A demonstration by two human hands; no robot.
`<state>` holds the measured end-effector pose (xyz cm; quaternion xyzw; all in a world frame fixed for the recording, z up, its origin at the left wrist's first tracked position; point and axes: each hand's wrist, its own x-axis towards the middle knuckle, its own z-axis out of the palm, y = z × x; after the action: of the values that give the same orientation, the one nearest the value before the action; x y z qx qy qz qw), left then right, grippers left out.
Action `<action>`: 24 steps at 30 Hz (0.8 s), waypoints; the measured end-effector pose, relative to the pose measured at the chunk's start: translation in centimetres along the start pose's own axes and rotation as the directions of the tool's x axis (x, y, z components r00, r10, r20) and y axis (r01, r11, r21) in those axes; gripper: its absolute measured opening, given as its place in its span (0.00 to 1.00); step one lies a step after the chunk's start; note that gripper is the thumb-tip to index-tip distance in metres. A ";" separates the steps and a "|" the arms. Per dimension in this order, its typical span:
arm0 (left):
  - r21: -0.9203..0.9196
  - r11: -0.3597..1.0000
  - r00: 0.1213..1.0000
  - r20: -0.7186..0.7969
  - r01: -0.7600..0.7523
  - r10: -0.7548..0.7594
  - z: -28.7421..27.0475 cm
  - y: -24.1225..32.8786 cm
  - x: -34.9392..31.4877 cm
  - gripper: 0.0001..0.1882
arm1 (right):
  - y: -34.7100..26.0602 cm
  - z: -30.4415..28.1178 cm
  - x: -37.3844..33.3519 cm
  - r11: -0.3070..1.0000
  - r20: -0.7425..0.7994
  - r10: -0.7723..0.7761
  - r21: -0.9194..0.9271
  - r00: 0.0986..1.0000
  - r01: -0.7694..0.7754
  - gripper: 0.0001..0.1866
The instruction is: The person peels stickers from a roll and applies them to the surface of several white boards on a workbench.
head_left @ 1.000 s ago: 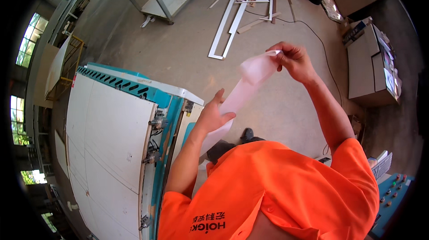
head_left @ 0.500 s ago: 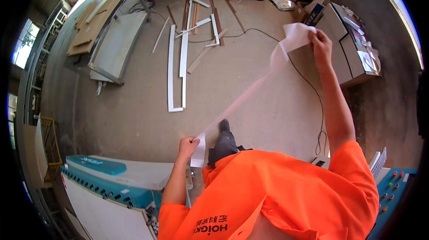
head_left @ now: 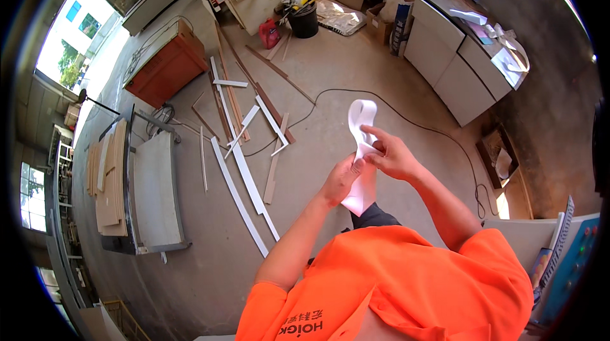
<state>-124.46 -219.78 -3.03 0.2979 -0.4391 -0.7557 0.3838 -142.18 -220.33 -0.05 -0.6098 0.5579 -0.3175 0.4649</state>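
Note:
A long, thin white strip, paper or film by its look, is gathered between my hands in front of my body. Its top curls over in a loop, and a flat tail hangs down over my dark trouser leg. Wrapped on the strip's left edge is my left hand, thumb on top. My right hand closes on it from the right, with the index finger lying against the folded layers. The two hands touch or nearly touch at the thumbs; some fingertips are hidden behind the strip.
White and brown trim strips lie scattered on the floor ahead. A cable snakes across to the right. A trolley with boards stands left, a grey cabinet right, a black bucket farther off. A control panel is near right.
My hands have come together from a wide stretch, and the strip between them is now bunched and looped. The view has swung right, taking the teal machine at lower left out of sight.

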 end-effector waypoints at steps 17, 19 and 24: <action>0.879 0.396 0.901 0.080 -0.265 0.425 -15.7 9.7 39.2 0.12 | 3.2 -12.9 38.2 0.977 -0.049 0.061 -0.201 0.997 -0.069 0.11; 0.699 0.705 0.988 0.011 -0.116 0.152 -16.4 10.1 44.5 0.14 | 4.3 -15.5 42.2 0.986 -0.114 0.144 -0.067 0.983 -0.153 0.10; 0.513 0.814 0.880 0.208 0.273 -0.427 -16.4 11.9 58.6 0.20 | 5.6 -26.1 50.7 0.977 -0.171 0.184 -0.079 0.968 -0.200 0.13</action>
<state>-138.72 -280.02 -6.17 0.3345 -0.6002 -0.7223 0.0780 -159.06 -275.05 -2.32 -0.5465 0.6649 -0.2927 0.4166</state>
